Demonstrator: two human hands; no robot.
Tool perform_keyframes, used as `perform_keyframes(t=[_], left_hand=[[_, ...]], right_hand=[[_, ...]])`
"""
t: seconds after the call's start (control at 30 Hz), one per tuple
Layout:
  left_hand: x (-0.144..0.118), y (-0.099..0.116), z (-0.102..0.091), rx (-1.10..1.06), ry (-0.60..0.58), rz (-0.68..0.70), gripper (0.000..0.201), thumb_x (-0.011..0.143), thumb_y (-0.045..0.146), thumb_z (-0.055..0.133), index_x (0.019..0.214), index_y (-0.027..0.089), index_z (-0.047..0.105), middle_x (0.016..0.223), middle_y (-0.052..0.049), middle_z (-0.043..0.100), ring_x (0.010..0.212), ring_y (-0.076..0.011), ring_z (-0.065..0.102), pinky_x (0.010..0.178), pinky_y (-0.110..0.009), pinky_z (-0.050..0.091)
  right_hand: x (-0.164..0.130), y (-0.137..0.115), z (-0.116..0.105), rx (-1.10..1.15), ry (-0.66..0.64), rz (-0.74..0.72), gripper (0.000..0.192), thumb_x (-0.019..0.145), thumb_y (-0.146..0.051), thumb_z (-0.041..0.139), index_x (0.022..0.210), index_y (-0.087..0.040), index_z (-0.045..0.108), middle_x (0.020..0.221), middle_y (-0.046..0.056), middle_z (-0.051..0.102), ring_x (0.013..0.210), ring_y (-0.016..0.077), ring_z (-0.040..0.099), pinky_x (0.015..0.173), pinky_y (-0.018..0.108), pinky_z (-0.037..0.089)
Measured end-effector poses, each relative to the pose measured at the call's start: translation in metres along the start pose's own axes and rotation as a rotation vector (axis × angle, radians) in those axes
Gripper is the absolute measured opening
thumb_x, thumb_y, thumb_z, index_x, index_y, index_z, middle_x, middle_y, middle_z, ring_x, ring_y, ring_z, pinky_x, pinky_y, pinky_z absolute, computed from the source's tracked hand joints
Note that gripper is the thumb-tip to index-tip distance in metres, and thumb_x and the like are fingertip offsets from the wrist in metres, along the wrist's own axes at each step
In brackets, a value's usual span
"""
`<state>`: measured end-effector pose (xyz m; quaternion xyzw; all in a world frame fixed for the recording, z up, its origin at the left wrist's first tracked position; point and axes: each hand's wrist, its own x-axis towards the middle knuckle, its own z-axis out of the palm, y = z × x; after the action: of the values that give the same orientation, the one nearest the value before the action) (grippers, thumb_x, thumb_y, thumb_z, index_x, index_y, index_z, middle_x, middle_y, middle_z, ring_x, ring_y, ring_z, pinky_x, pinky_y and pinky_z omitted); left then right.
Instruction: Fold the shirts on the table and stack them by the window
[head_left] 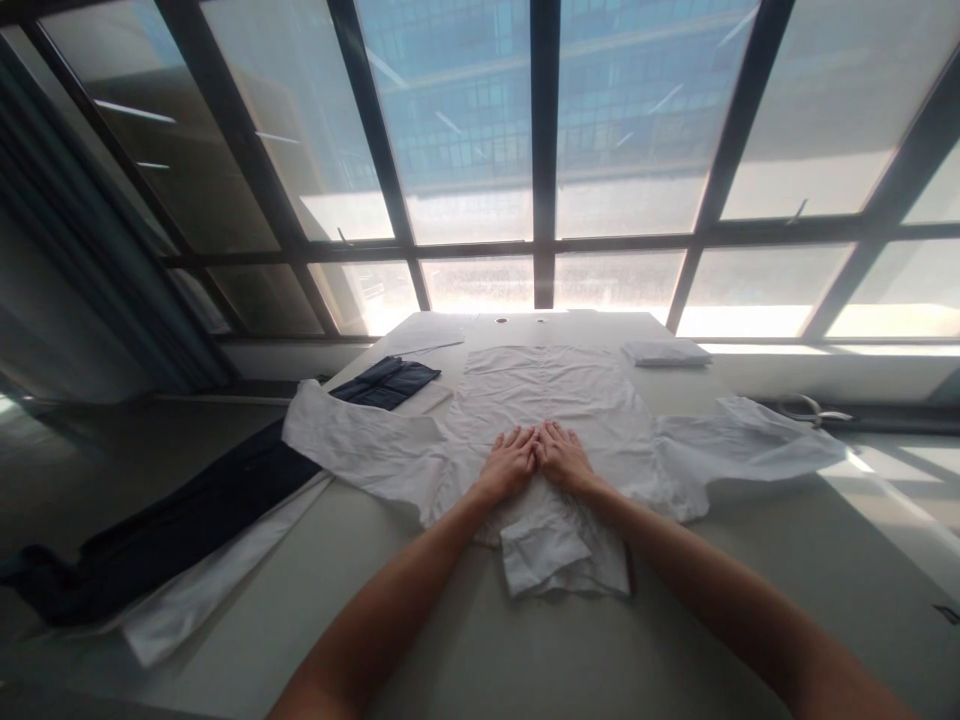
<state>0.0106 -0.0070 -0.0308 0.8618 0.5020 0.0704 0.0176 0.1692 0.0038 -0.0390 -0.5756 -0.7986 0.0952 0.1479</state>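
Your left hand (510, 464) and right hand (562, 460) lie side by side, fingers flat and released, on the white garment (547, 380), dark cloth (206, 510) at nine o'clock.

Got shirt (547, 385) flat mid tabletop (570, 660), sleeves (367, 445) stretched left and right, left hand (510, 462) and right hand (564, 457) side by side on it. Has long garment (225, 510) down left side, partly under one sleeve, with strip of cloth (172, 625) alongside; folded cloth (667, 353) at far right, windows (465, 130) behind tabletop.
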Motion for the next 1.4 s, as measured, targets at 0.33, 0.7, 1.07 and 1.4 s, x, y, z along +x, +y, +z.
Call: perform_keyframes(t=[0.33,0.7,1.07,1.4], left_hand=[[0.002,0.003,-0.003,-0.023,-0.007,-0.051,0.053,0.107,0.033,0.032,0.159,0.026,0.039,0.166,-0.005,0.035,0.155,-0.0279,0.026,0.125,-0.054,0.022],[-0.018,-0.041,-0.012,0.028,-0.002,-0.210,0.056,0.107,0.042,0.034,0.160,0.026,0.037,0.168,-0.006,0.031,0.156,-0.0298,0.024,0.125,-0.054,0.021],[-0.032,-0.053,-0.030,0.117,0.077,-0.305,0.052,0.105,0.032,0.037,0.154,0.018,0.046,0.162,-0.014,0.041,0.152,-0.0327,0.033,0.123,-0.058,0.024],[-0.023,0.063,-0.002,-0.022,0.029,0.022,0.056,0.106,0.030,0.031,0.162,0.019,0.033,0.167,-0.009,0.034,0.154,-0.0282,0.029,0.124,-0.054,0.024]], right_hand=[[-0.019,0.140,-0.044,-0.270,0.062,0.383,0.067,0.105,-0.043,0.029,0.159,-0.005,0.035,0.165,0.021,0.033,0.153,0.0269,0.027,0.123,0.046,0.019],[-0.020,0.143,-0.040,-0.287,0.111,0.366,0.064,0.104,-0.041,0.030,0.156,-0.006,0.040,0.161,0.023,0.039,0.150,0.0275,0.033,0.120,0.046,0.022],[-0.023,0.133,-0.047,-0.262,0.148,0.375,0.057,0.103,-0.035,0.033,0.152,-0.008,0.047,0.159,0.021,0.044,0.148,0.0288,0.036,0.121,0.050,0.022],[-0.047,0.012,-0.017,-0.042,0.039,0.039,0.058,0.101,-0.021,0.030,0.157,-0.007,0.041,0.164,0.016,0.037,0.154,0.0253,0.028,0.124,0.043,0.021]])
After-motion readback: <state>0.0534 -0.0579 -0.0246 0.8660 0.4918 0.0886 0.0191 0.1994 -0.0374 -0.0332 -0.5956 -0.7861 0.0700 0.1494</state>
